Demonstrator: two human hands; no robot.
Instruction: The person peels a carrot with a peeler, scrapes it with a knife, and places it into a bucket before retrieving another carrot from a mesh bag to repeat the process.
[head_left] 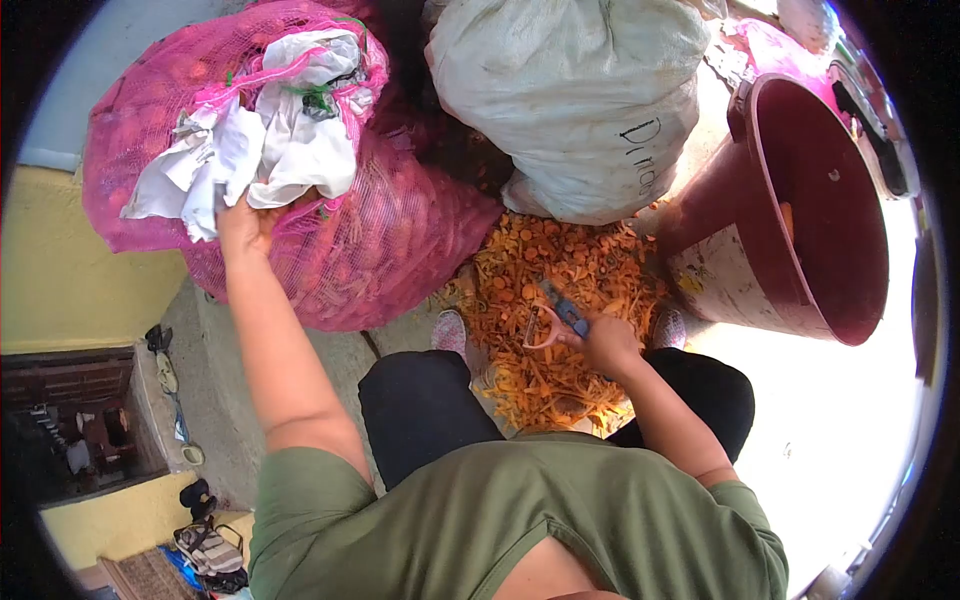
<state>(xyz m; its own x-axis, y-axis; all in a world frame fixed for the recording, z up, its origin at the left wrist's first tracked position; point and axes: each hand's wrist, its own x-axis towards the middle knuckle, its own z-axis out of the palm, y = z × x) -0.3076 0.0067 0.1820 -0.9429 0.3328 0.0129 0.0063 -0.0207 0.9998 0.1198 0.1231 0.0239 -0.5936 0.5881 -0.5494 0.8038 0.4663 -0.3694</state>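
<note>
My left hand point(247, 222) reaches to the lower edge of white crumpled sheeting point(300, 160) on top of a pink mesh sack point(150, 130); its fingers are partly hidden under the sheeting. Orange pieces show through the mesh. In my right hand point(606, 345) are a pink peeler point(543, 328) and a blue-handled tool point(565, 308), held together above the floor. Below them, orange peelings and cut slices point(520, 375) lie heaped between my shoes.
A large white sack point(570, 90) with black lettering stands ahead. To the right, a dark red bin point(730, 230) leans toward me, an orange piece inside. Another pink mesh sack point(370, 250) lies behind my left forearm. At the lower left are a dark opening point(80, 425) and bags point(210, 548).
</note>
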